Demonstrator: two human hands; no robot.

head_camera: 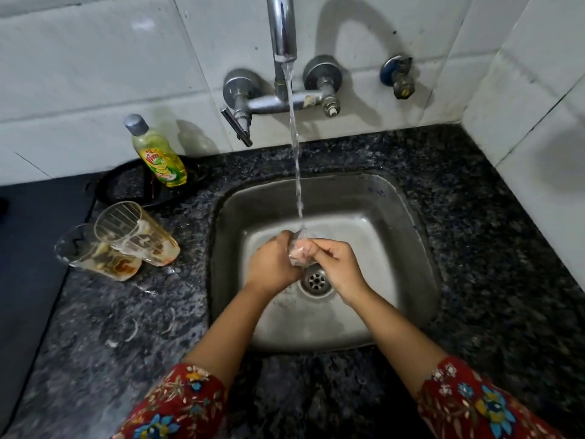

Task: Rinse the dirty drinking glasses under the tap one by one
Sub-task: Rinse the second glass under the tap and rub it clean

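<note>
— Which step are we on?
— Rinsing. At left, two dirty glasses [134,236] wait on the counter [126,318]. Our left hand [273,264] and right hand [337,264] both grip one glass [298,253] under the tap [281,33], over the sink [399,248]. Next, probably: swap glasses.

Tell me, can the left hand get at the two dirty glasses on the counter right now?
Probably not yet: the left hand grips the glass under the tap stream with the right hand. Once freed, likely yes: the dirty glasses sit on the counter left of the sink, nothing between.
</note>
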